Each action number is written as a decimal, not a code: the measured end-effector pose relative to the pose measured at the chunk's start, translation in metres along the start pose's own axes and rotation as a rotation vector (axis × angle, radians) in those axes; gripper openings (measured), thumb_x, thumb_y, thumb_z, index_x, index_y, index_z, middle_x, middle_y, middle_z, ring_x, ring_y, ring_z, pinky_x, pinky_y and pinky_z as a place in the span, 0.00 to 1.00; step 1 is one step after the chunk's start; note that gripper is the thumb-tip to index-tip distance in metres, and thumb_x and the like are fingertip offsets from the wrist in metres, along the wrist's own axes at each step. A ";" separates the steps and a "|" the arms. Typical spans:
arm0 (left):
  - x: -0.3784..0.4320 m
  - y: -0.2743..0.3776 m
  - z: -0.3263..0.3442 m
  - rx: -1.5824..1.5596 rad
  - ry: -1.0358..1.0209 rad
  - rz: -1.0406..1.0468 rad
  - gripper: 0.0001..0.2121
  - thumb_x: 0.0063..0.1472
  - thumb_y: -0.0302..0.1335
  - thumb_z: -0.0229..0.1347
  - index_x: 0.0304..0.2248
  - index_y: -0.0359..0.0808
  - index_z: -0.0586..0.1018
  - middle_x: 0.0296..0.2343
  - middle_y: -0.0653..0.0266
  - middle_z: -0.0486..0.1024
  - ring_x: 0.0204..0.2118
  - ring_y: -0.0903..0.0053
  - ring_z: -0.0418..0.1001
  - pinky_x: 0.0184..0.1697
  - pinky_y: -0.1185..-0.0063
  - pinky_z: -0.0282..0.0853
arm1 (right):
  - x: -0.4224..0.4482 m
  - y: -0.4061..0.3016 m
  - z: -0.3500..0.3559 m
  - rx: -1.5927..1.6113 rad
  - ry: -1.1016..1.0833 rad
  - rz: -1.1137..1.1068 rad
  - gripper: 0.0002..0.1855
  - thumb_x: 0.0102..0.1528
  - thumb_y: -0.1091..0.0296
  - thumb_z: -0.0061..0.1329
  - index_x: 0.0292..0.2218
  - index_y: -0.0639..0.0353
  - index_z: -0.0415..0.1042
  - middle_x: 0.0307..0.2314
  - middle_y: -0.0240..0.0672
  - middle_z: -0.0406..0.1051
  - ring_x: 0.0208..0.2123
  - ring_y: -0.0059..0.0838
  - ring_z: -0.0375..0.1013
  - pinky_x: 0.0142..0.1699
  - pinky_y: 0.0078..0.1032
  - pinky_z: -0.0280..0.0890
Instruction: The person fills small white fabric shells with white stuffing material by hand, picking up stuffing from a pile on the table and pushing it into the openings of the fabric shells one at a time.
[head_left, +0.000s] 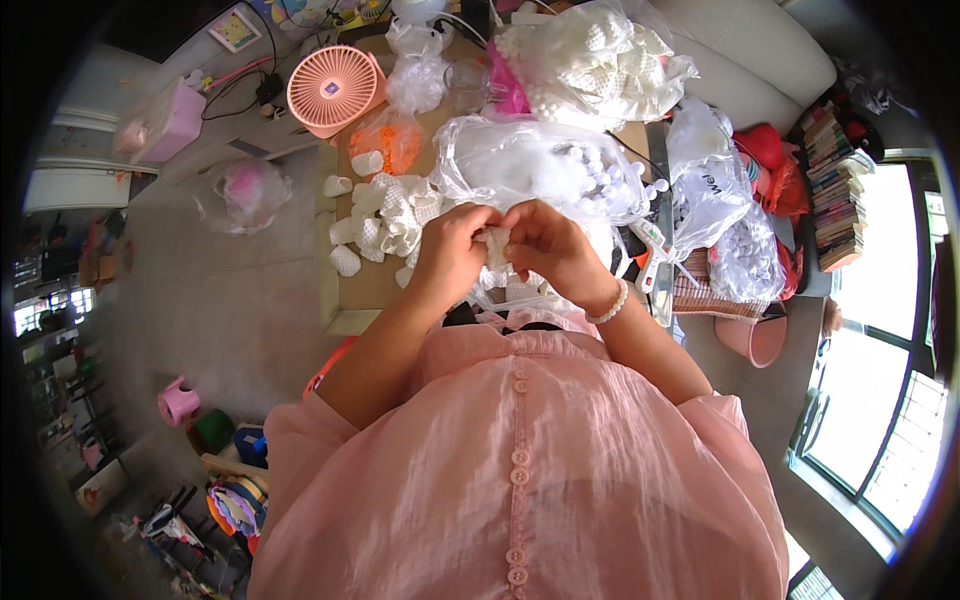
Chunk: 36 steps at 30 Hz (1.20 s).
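Observation:
Close in front of my chest, my left hand (454, 244) and my right hand (553, 251) meet at the fingertips. Between them they pinch a small white textured piece (495, 246), probably fabric; the fingers hide part of it. To the left of my left hand lies a heap of similar white textured pieces (386, 214), some curled into cup shapes. Just beyond both hands rests a clear plastic bag (510, 161) with white fluffy filling and white balls (592, 172). A white hot glue gun (654, 253) is on the table's right side, past my right hand.
On the table (352, 300) are a pink fan (332, 86), a bag of orange pieces (390, 146) and a large bag of white textured material (600, 64). Further plastic bags (705, 165) lie to the right. A pink bin (752, 337) stands on the floor.

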<state>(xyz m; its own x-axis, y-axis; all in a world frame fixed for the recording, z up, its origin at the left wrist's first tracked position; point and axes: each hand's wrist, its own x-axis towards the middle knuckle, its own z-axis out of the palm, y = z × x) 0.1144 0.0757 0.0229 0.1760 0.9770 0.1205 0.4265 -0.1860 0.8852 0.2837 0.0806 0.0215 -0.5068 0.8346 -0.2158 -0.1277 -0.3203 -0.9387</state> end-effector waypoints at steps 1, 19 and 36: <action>-0.003 -0.010 -0.003 0.090 0.022 0.017 0.13 0.43 0.13 0.50 0.31 0.33 0.75 0.26 0.57 0.73 0.29 0.62 0.73 0.31 0.74 0.67 | 0.001 0.002 -0.004 0.006 -0.020 0.039 0.15 0.50 0.80 0.45 0.41 0.65 0.62 0.22 0.32 0.69 0.22 0.17 0.68 0.26 0.15 0.62; -0.016 -0.047 -0.009 0.301 0.010 -0.052 0.14 0.48 0.25 0.56 0.37 0.36 0.72 0.32 0.56 0.73 0.35 0.66 0.72 0.35 0.74 0.67 | 0.007 0.109 -0.039 -1.089 0.157 -0.128 0.09 0.46 0.67 0.50 0.29 0.60 0.70 0.27 0.37 0.69 0.27 0.35 0.71 0.32 0.30 0.67; 0.010 -0.006 0.041 -0.691 -0.036 -0.643 0.05 0.58 0.21 0.47 0.32 0.29 0.72 0.25 0.65 0.72 0.27 0.83 0.70 0.34 0.84 0.67 | -0.005 0.030 -0.020 -0.581 0.368 -0.022 0.11 0.50 0.68 0.51 0.31 0.69 0.72 0.23 0.38 0.74 0.25 0.24 0.73 0.30 0.18 0.68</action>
<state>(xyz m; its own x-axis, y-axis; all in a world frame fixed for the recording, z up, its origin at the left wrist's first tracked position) 0.1496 0.0827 0.0002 0.1218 0.8648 -0.4871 -0.1670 0.5016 0.8488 0.2992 0.0761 -0.0113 -0.1735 0.9689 -0.1762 0.3957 -0.0952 -0.9134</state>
